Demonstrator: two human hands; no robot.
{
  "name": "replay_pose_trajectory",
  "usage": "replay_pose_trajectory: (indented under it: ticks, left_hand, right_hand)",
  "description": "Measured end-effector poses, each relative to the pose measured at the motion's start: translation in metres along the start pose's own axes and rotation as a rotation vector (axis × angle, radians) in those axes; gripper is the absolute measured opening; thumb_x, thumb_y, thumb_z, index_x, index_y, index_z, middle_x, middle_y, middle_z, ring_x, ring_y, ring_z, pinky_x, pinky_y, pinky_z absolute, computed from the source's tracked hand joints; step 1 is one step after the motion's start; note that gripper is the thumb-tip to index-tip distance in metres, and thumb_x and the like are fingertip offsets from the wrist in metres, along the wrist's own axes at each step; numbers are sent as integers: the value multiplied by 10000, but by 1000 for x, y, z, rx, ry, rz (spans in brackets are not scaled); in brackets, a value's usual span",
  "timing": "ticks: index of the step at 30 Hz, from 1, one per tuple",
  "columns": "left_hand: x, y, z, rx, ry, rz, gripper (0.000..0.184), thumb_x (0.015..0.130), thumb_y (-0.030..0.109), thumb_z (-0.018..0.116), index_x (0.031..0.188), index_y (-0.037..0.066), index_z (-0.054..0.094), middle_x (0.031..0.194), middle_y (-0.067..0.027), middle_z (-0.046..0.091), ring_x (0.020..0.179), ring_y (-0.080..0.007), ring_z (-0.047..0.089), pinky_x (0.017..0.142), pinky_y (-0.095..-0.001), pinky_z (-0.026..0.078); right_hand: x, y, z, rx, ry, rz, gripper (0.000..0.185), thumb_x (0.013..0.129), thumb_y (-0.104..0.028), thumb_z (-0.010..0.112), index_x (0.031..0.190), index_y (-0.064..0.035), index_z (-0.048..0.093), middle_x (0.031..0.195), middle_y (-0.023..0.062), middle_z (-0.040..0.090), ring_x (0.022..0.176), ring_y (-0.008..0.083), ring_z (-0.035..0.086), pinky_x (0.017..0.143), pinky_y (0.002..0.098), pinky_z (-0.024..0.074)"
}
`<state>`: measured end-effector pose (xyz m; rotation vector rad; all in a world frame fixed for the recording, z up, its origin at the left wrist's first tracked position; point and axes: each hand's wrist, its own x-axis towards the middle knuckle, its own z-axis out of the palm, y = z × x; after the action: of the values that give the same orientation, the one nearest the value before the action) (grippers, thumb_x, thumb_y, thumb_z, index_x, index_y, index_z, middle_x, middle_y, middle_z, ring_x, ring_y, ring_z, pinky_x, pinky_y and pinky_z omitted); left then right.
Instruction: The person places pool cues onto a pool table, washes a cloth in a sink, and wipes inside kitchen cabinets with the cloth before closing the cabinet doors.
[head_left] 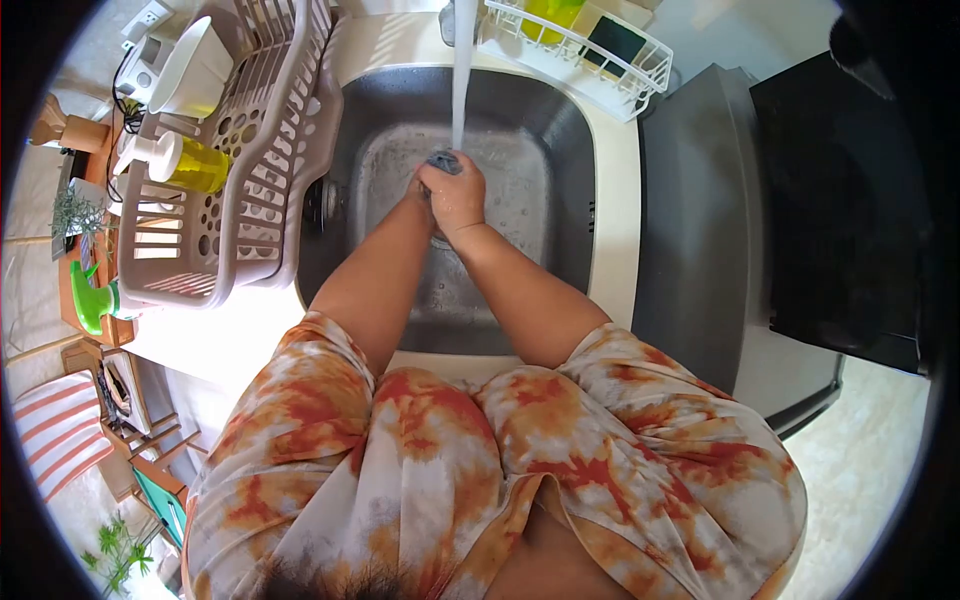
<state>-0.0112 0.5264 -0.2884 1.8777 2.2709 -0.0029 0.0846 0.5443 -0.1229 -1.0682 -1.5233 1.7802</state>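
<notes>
Cloth (443,161), grey, one: held in the sink (572,180) at the foot of the water (461,80), presumably so it runs through; right hand (460,194) wraps it, left hand (424,187) mostly hidden, grip indeterminable.

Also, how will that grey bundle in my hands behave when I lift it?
The grey bundle is probably floppy, since it looks crumpled between your left hand and right hand. It may feel slippery and heavy for its size, as the water stream appears to come down right beside it.
</notes>
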Motion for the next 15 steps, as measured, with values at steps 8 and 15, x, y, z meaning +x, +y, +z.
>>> replay_pose_trajectory:
  ticks: [8, 15]
  left_hand:
    - [-32, 61, -130, -1805, 229, -934, 413, 958, 309, 374, 1153, 3, 571, 1105, -168, 589, 1057, -252, 546, 890, -350, 414]
    - [-15, 34, -116, -1616, 83, -892, 324, 957, 318, 428, 1071, 72, 605, 995, -94, 625, 924, -208, 554, 828, -365, 419]
  right_hand:
    - [103, 80, -35, -534, 13, -194, 380, 763, -237, 688, 1050, -1, 609, 938, 235, 644, 878, 369, 628, 788, 381, 495]
    - [92, -4, -50, -1133, -312, -226, 289, 788, -241, 627, 980, -31, 681, 995, 223, 649, 985, 336, 618, 858, 393, 477]
